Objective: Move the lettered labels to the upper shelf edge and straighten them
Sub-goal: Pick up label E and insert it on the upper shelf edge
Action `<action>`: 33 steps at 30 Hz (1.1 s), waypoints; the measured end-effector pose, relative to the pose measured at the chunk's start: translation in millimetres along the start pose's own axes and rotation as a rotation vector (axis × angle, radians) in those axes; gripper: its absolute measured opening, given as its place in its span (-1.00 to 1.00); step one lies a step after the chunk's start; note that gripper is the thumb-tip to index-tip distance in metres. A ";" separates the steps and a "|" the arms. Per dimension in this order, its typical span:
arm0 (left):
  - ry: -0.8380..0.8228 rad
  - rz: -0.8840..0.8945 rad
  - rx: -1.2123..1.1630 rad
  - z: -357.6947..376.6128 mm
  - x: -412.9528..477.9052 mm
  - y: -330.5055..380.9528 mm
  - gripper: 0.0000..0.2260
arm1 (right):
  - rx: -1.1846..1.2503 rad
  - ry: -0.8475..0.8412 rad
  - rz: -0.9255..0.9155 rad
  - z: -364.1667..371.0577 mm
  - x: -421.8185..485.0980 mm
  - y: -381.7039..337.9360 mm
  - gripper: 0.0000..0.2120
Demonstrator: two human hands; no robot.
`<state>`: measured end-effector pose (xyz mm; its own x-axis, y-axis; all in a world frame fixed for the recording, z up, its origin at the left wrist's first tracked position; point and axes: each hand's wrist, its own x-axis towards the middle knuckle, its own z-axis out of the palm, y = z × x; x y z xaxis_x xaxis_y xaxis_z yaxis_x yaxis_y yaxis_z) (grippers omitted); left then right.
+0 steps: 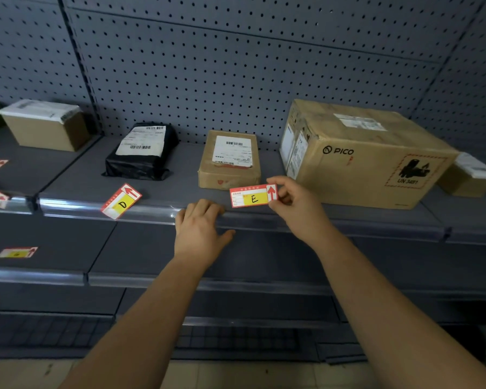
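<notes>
Floor [236,372]: pale tiles at the bottom, nearest.
Lower shelves [236,259]: dark grey, one label [17,252] at left.
Left hand [198,230]: fingers spread, flat on the upper shelf edge [152,211].
Right hand [295,200]: pinching the E label [253,195] just above that edge.
D label [121,201]: tilted on the edge, left.
Upper shelf [180,169]: black parcel [142,151], small box [229,160], PICO carton [362,153].
Back wall [236,66]: grey pegboard.
</notes>
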<state>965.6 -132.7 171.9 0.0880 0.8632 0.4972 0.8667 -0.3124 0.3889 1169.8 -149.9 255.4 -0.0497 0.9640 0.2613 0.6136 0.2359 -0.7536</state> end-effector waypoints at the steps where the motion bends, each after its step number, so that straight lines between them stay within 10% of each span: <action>1: 0.001 -0.010 0.012 1.5 0.6 1.1 -0.63 | -0.003 -0.007 -0.007 0.3 1.1 0.5 -0.62; 16: 0.168 -0.036 0.162 24.4 -3.7 12.6 -0.68 | -0.031 -0.104 -0.063 -2.5 21.6 13.0 -0.62; 33: -0.064 0.030 -0.077 -7.1 -6.7 -3.6 -0.69 | -0.418 -0.119 -0.277 32.0 13.6 5.9 -0.57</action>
<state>958.4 -140.1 172.8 0.1469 0.8755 0.4603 0.8229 -0.3664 0.4343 1147.5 -131.4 235.2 -0.3293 0.8856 0.3275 0.8264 0.4381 -0.3537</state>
